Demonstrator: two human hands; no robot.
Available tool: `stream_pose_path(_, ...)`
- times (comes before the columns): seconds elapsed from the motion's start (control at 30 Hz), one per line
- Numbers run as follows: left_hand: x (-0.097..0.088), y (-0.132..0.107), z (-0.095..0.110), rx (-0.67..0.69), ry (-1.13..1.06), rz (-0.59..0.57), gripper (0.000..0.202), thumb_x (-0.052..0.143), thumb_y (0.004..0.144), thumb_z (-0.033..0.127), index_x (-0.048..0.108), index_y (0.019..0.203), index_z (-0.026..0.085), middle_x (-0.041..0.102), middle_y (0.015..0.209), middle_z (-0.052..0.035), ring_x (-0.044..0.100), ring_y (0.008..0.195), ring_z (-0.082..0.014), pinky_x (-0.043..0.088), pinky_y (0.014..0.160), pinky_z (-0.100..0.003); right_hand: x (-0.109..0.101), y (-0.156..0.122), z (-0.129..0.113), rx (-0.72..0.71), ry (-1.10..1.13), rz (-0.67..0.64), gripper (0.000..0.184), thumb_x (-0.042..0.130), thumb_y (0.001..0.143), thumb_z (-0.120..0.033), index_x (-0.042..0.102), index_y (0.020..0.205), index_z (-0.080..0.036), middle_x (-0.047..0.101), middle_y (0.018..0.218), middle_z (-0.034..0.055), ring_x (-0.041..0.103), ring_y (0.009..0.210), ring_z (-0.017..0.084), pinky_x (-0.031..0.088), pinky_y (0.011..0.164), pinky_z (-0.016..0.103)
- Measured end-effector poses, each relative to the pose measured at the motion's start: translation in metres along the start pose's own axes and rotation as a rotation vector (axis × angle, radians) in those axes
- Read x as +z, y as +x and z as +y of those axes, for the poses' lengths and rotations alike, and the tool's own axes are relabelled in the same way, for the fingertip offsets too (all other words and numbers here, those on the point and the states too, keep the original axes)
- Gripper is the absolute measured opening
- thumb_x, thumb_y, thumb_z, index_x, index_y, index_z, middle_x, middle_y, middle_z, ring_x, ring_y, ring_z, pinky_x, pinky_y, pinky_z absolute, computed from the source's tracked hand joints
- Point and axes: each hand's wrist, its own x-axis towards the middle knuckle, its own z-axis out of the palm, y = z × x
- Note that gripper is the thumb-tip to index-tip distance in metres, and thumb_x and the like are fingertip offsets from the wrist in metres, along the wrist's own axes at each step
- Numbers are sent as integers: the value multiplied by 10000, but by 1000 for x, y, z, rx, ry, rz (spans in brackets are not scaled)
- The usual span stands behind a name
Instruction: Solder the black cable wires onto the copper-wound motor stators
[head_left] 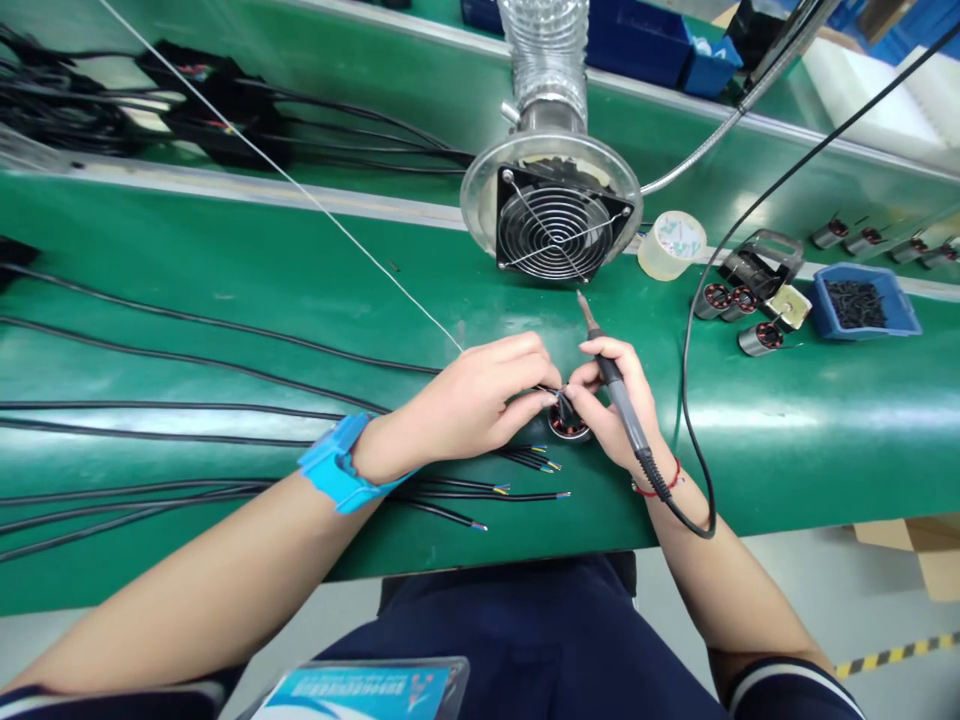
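The hands (499, 392) partly hide the round motor part (568, 430), and the bottom edge crops the badge (367, 690).

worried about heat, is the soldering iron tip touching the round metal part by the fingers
Apart. The head view shows the iron tip pointing away from the round metal part, with green tabletop between.

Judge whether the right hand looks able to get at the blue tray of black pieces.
Probably not freely: the right hand holds a soldering iron, whose cable runs between hand and blue tray.
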Motion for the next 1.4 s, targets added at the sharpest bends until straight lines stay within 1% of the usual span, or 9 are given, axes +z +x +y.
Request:
stream_pose_path(0.17,-2,0,-3,-58,16,-85,187,461,969,191,633,898,175,613,842,-53,569,794,-175,466,699,-291,-9,2,2,-71,-7,-92,382,627,868,-185,446,1197,-257,635,812,-60,646,733,114,542,762,290)
stream_pose_path(0.37,-2,0,-6,-19,15,-102,196,473,973,169,635,863,166,590,820,-46,553,769,-166,448,681,-283,-11,-1,-3,-119,-33,-193,382,643,889,-145,471,1206,-271,655,842,-64,651,724,101,542,776,280)
stream_pose_path(0.7,-2,1,-4,-99,-58,-156,203,471,975,198,628,850,174,587,816,-38,552,758,-159,447,678,-272,1,-4,-2,-49,52,-100,373,626,904,-211,438,1222,-261,626,767,-75,610,602,87,504,559,217)
stream_pose_path(0.87,1,1,-6,-109,-27,-106,178,480,969,178,637,887,160,604,842,-42,572,780,-163,451,691,-270,-6,-4,0,-70,-40,-120,470,602,880,-157,441,1309,-260,644,908,-20,641,721,108,550,632,246)
stream_pose_path(0.97,2,2,-7,-114,-27,-72,154,491,952,155,632,891,155,606,844,-40,574,778,-162,453,693,-267,-4,-5,2,-53,-49,-58,453,592,875,-123,471,1288,-264,650,867,-33,649,727,111,554,650,250)
stream_pose_path(1.1,4,5,-7,-151,-31,-45,148,494,943,141,626,877,155,595,832,-32,566,772,-157,452,695,-264,2,-3,3,-43,-54,53,453,609,877,-147,476,1293,-266,683,852,-35,666,705,120,559,623,259)
stream_pose_path(1.27,13,20,-8,-242,34,-25,155,488,946,139,633,895,150,604,884,-52,573,831,-174,486,758,-297,-7,-1,6,-168,-205,281,395,649,883,-199,537,1258,-246,728,1006,33,706,906,168,573,783,331)
stream_pose_path(1.33,14,26,-12,-222,67,-11,150,529,934,160,640,1033,136,634,1019,-97,583,954,-209,508,855,-354,-15,-2,8,-194,-227,353,380,655,880,-207,558,1245,-243,733,998,39,712,896,176,565,771,334)
stream_pose_path(1.4,6,27,-20,-181,124,41,339,598,913,227,580,1242,148,605,1244,-148,544,1155,-263,481,997,-446,-23,-3,11,-197,-199,393,369,664,877,-224,570,1234,-238,736,972,39,718,868,181,560,764,337)
